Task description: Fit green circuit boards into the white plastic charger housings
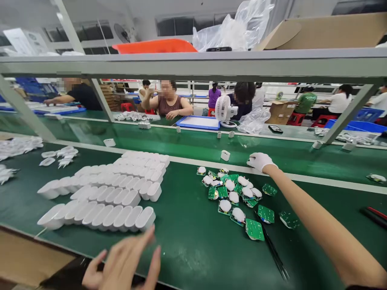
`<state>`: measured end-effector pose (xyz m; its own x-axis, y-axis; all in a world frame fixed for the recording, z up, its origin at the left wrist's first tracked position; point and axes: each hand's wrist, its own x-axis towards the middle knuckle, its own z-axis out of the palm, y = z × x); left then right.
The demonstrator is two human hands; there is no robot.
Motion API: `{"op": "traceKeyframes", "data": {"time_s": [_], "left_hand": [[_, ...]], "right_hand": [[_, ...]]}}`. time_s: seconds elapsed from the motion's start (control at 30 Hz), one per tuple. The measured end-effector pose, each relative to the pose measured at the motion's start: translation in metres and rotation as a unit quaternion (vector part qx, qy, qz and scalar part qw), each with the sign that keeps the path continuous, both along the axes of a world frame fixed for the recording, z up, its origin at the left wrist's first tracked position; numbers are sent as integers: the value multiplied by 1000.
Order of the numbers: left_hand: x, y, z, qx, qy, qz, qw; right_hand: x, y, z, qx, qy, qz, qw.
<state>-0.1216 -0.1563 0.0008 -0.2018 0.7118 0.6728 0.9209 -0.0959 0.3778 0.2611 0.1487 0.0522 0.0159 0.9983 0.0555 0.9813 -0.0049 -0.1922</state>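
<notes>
My left hand [127, 257], bare and slightly blurred, hovers at the near table edge with fingers spread, holding nothing. Just beyond it stand rows of white oval plastic housings [145, 217], open side up. My right hand [261, 162], in a white glove, reaches to the far strip beside the green belt. Its fingers are curled together, and what they hold, if anything, is hidden. Left of it, a white housing [225, 155] sits on the belt. Nearer me lies a scattered group of green circuit boards [254, 229], several topped with white oval pads. Thin black tools [275, 253] lie beside them.
White parts [18, 148] are heaped at the far left. An overhead shelf [193, 64] spans the view, carrying an orange tray [157, 46] and a cardboard box [329, 32]. Across the belt are a white fan [223, 108] and co-workers. A red-and-black tool [376, 217] lies at right.
</notes>
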Motion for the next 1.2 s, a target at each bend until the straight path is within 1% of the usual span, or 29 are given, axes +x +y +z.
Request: {"op": "traceKeyframes", "data": {"time_s": [0.07, 0.13, 0.2, 0.23, 0.27, 0.33, 0.37, 0.43, 0.47, 0.5, 0.53, 0.6, 0.63, 0.7, 0.77, 0.8, 0.87, 0.93, 1.03, 1.1, 1.13, 1.2], "left_hand": [[3, 7, -3, -48, 41, 72, 995], [2, 12, -5, -101, 92, 133, 982], [-2, 14, -5, -117, 123, 151, 974], [-4, 14, -5, -103, 127, 145, 976], [-5, 15, -5, -81, 125, 130, 980], [-1, 19, -2, -32, 100, 77, 992], [4, 23, 1, -11, 78, 37, 996], [24, 39, 12, -3, 23, -61, 998], [37, 50, 19, -11, -10, -114, 993], [52, 63, 27, -37, -49, -167, 984], [67, 78, 34, -46, -86, -210, 973], [96, 109, 45, -22, -131, -271, 953], [108, 124, 48, -19, -136, -304, 943], [124, 148, 44, -4, -125, -348, 929], [131, 161, 29, 28, -98, -370, 923], [131, 164, 21, 50, -82, -380, 920], [130, 164, 5, 77, -59, -406, 909], [127, 159, -4, 80, -59, -432, 896], [128, 150, -5, 66, -93, -461, 880], [129, 147, -4, 37, -126, -476, 870], [130, 146, -4, 17, -140, -479, 866], [130, 146, -6, -6, -149, -480, 864]], "right_hand": [[-9, -26, 3, 45, 19, 62, 997], [-19, -61, -1, 65, 38, 145, 987], [-28, -97, -11, 70, 50, 229, 970], [-32, -113, -17, 75, 56, 260, 961], [-35, -126, -23, 82, 64, 284, 953], [-40, -142, -31, 106, 91, 301, 943], [-42, -145, -34, 116, 117, 295, 941], [-43, -145, -38, 126, 181, 258, 941], [-42, -144, -39, 129, 211, 232, 941], [-42, -142, -40, 130, 233, 207, 941], [-41, -142, -41, 132, 248, 185, 942], [-37, -142, -41, 142, 260, 151, 943], [-36, -144, -41, 146, 264, 140, 943], [-32, -149, -41, 153, 262, 137, 943], [-29, -153, -40, 153, 254, 162, 941], [-27, -154, -41, 149, 254, 174, 940], [-24, -154, -43, 139, 272, 176, 936], [-22, -152, -47, 140, 297, 161, 931], [-24, -154, -48, 185, 321, 136, 919], [-30, -163, -45, 219, 340, 123, 906], [-34, -170, -43, 232, 350, 125, 899], [-44, -185, -40, 255, 363, 160, 882]]}}
